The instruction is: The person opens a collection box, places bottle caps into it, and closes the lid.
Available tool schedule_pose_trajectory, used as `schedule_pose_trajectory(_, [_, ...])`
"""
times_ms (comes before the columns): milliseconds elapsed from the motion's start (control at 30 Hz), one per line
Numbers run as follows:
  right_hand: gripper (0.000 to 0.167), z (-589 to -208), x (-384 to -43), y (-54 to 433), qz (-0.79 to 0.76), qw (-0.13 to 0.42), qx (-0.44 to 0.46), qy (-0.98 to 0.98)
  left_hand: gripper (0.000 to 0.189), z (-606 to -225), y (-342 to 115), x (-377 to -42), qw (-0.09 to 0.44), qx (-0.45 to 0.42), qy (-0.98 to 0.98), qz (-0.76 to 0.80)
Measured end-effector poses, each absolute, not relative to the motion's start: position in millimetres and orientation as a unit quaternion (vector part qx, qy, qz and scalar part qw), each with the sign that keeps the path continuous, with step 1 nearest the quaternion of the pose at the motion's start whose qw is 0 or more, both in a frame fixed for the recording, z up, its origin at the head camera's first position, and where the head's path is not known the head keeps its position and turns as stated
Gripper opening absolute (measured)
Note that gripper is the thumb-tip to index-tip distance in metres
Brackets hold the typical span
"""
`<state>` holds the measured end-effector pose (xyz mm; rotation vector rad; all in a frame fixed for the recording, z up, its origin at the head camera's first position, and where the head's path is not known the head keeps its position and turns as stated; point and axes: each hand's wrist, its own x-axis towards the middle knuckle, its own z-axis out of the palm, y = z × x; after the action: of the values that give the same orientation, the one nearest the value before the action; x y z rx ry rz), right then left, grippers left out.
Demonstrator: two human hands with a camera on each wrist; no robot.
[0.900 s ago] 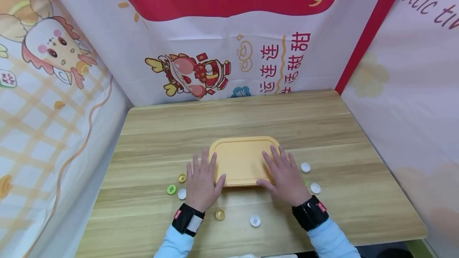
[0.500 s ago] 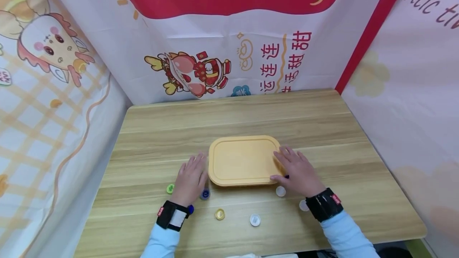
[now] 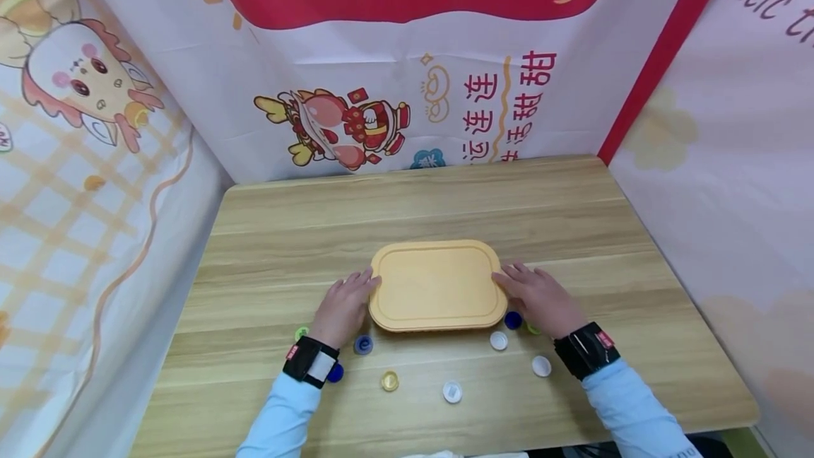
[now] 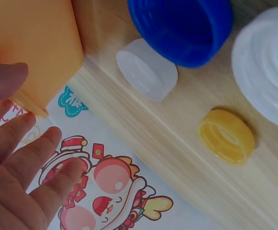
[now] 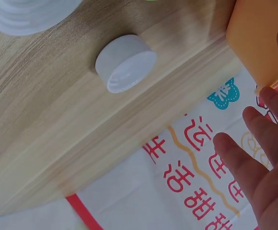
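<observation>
A pale orange plastic box with a lid [image 3: 439,285] stands on the table. My left hand [image 3: 343,306] is at its left end, fingertips right at the lid's edge. In the left wrist view the fingers [image 4: 40,148] are nearly straight and spread, and the thumb [image 4: 7,82] lies across the box wall. At the opposite end is my right hand [image 3: 543,302], its fingertips touching the lid's edge. Seen from the right wrist, those fingers [image 5: 239,158] are spread and fairly straight. A dark blue bottle cap [image 3: 513,320] and a partly hidden green cap [image 3: 533,329] lie beside the right hand.
Several bottle caps lie loose around the box: a gold cap [image 3: 390,381] and a white cap [image 3: 452,392] in front, a greyish-blue cap [image 3: 363,345] near the left hand. More white caps sit toward the right. A printed cloth [image 3: 407,112] hangs behind the table's far edge.
Both hands have moved outward from over the lid to the box's two ends. Blue caps have come into sight near each hand, while some caps at the sides are covered now.
</observation>
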<state>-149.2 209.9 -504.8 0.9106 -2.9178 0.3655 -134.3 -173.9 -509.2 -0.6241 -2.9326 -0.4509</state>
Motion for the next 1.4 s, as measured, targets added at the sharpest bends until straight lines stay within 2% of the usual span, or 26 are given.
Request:
schedule_pose_trajectory(133, [0.058,-507.4,-150.9,208.7,0.112,0.020,0.290,-0.950,0.049,-508.6,-171.2,-134.1,0.055,-0.208,-0.966,-0.141])
schedule_pose_trajectory(533, [0.054,-502.7,-146.6,207.1,0.114,0.028,0.297,-0.948,0.052,-504.2,-171.6,-126.3,0.045,-0.196,-0.974,-0.109])
schedule_pose_trajectory(1000, [0.052,-496.3,-143.9,206.8,0.112,0.029,0.301,-0.947,0.040,-496.2,-174.5,-125.3,0.077,-0.217,-0.970,-0.079])
schedule_pose_trajectory(1400, [0.053,-486.7,-149.2,207.7,0.093,0.011,0.312,-0.946,0.044,-494.6,-185.3,-131.6,0.087,-0.256,-0.961,-0.065])
